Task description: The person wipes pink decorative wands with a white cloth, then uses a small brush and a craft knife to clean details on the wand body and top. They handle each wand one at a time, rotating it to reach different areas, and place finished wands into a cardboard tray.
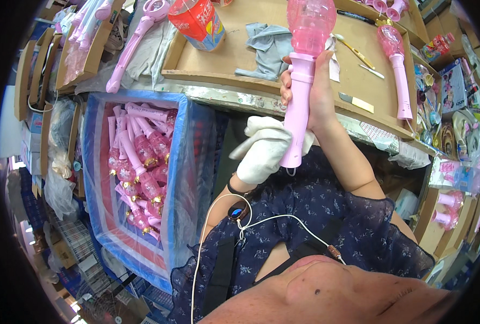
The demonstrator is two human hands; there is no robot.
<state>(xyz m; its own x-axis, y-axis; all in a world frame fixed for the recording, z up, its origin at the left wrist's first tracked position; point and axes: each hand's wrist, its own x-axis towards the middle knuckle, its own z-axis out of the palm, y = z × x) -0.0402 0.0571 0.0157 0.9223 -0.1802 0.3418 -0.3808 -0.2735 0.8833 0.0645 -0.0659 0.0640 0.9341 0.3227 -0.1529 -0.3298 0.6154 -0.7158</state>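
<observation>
A pink plastic toy wand (298,105) with a clear pink bulb-shaped head stands nearly upright in front of me. My right hand (319,91) is bare and grips its upper handle, with the fingertips showing on the left side and the thumb on the right. Lower down, my left hand (264,150), covered by a white fabric glove, closes around the handle near its base. White fabric shows on both sides of the handle there, and the fingers behind it are hidden. A thin loop hangs from the wand's bottom end.
A cardboard tray (345,24) on the bench holds a grey cloth (268,48), a red drink carton (197,24), a toothbrush (355,52), a blade scraper (355,102) and another wand (398,73). On the left, a plastic-lined bin (179,162) contains several pink wands (143,162).
</observation>
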